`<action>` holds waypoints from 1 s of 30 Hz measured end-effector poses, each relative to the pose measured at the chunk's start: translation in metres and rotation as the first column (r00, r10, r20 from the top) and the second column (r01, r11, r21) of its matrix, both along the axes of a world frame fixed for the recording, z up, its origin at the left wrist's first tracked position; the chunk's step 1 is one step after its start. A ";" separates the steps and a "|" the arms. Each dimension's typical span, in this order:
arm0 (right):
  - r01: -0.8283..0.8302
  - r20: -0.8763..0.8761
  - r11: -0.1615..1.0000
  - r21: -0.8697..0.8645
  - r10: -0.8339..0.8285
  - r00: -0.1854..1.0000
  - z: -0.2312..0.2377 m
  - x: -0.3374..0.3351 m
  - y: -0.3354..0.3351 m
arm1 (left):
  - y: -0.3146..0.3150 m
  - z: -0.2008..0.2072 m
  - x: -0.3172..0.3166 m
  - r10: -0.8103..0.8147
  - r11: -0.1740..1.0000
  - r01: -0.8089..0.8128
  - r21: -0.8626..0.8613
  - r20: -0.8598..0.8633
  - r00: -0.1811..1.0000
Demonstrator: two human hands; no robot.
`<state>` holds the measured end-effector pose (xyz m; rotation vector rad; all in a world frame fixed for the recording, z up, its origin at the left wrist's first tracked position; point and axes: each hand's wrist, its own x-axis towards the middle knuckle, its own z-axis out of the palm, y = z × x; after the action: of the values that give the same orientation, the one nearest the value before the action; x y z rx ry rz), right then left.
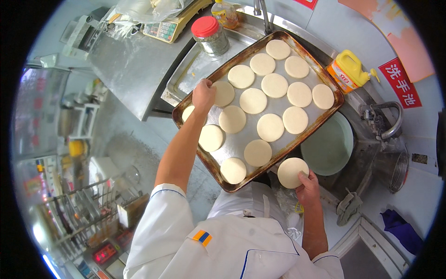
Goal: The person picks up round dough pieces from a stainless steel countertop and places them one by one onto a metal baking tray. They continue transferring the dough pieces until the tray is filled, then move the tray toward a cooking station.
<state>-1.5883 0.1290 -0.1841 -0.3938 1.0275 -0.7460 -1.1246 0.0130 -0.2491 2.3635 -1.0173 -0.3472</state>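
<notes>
A large rusty-brown baking tray (218,173) lies tilted across the view, with several pale round dough discs (253,101) spread in loose rows on its base. My left hand (204,96) is closed on the tray's left rim, beside a disc at that edge. Outside the tray's near right edge, my right hand (308,187) pinches one flat dough disc (292,172) between thumb and fingers. That disc is held apart from the others.
The tray's far end reaches over a metal sink. A basin of cloudy water (330,146) sits under its right side, near a tap (390,118). A yellow jug (348,69), a red-lidded jar (211,37) and a scale (169,25) stand around it.
</notes>
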 end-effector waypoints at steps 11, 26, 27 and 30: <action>0.009 -0.009 1.000 0.002 -0.009 1.000 0.002 0.001 0.008 | 0.053 0.012 -0.022 -0.321 0.947 0.309 0.090 0.223 0.920; 0.009 -0.001 1.000 -0.010 -0.009 1.000 0.005 0.012 0.012 | 0.094 0.027 -0.037 -0.481 0.873 0.487 0.027 0.218 0.849; 0.008 0.013 1.000 -0.009 -0.008 1.000 0.005 0.012 0.012 | 0.101 0.029 -0.047 -0.522 0.852 0.521 0.052 0.169 0.836; -0.012 0.021 1.000 -0.005 0.012 1.000 0.006 0.015 0.012 | 0.111 0.031 -0.072 -0.662 0.720 0.693 -0.018 0.278 0.696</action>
<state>-1.5729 0.1413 -0.1784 -0.3953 1.0027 -0.7409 -1.1967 0.1237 -0.2182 1.8568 -1.9848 -0.2326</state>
